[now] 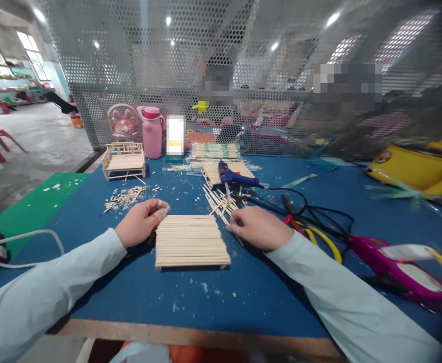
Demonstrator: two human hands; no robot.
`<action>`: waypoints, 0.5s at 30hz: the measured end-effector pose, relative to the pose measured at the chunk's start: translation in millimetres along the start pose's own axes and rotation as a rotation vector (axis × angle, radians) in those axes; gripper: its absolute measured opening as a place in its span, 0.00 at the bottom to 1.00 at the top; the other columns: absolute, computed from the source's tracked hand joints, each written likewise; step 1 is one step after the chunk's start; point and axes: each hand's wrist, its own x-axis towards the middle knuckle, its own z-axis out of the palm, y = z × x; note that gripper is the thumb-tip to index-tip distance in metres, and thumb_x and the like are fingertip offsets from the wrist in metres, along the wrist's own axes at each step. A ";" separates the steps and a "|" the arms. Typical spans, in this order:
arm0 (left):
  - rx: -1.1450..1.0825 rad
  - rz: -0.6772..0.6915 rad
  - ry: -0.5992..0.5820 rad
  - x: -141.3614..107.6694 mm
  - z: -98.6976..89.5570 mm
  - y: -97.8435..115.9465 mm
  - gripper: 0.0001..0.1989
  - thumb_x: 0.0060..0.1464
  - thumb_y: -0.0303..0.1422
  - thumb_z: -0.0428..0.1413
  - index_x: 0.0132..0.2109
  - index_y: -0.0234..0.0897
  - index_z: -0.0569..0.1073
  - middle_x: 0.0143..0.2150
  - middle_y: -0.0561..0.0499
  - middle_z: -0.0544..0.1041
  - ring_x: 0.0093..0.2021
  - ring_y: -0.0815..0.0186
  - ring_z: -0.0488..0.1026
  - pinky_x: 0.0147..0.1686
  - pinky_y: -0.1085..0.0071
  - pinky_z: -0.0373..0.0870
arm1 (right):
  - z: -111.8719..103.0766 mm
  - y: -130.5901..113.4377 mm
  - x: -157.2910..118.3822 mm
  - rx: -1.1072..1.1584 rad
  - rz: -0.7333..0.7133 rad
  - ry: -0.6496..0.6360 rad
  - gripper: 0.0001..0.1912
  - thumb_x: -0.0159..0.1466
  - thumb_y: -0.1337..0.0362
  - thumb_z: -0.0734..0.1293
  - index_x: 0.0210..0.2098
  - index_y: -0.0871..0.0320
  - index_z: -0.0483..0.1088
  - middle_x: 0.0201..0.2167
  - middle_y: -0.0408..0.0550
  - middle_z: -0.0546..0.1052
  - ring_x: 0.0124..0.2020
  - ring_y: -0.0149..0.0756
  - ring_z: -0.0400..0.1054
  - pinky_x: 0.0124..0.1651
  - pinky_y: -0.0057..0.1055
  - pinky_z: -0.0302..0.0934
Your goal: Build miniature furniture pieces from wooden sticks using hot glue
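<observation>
A flat panel of pale wooden sticks (pixel 191 241), laid side by side, sits in front of me on the blue table. At its far left corner my left hand (pixel 140 224) is closed, thumb and forefinger pinched together; I cannot make out what is between them. My right hand (pixel 259 227) is off the panel's right side, fingers curled down at the near end of a loose pile of sticks (pixel 215 199). What its fingertips grip is hidden. Behind the pile, a blue glue gun (pixel 238 177) lies against another stick panel (pixel 210 176).
A miniature stick bench (pixel 124 161) stands back left beside a pink bottle (pixel 152 133), with stick scraps (pixel 126 196) before it. Black cables (pixel 312 206), yellow-handled pliers (pixel 325 242) and a purple power strip (pixel 402 267) lie right. A perforated metal screen (pixel 274 65) closes the back; people sit beyond.
</observation>
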 end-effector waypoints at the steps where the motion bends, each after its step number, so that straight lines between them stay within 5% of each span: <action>1: -0.011 -0.004 -0.002 -0.1 0.3 0.7 0.09 0.50 0.36 0.51 0.37 0.35 0.68 0.20 0.59 0.64 0.17 0.73 0.58 0.17 0.77 0.59 | 0.4 -1.0 0.7 0.002 -0.006 0.006 0.12 0.58 0.59 0.61 0.23 0.57 0.70 0.24 0.46 0.75 0.26 0.33 0.66 0.26 0.27 0.48; 15: -0.043 -0.086 -0.086 16.3 -4.5 6.1 0.15 0.44 0.39 0.58 0.37 0.35 0.67 0.17 0.60 0.65 0.16 0.74 0.61 0.17 0.77 0.59 | -1.9 -3.3 -3.5 -0.048 -0.009 0.196 0.11 0.59 0.63 0.57 0.25 0.57 0.67 0.24 0.48 0.75 0.27 0.35 0.67 0.26 0.28 0.45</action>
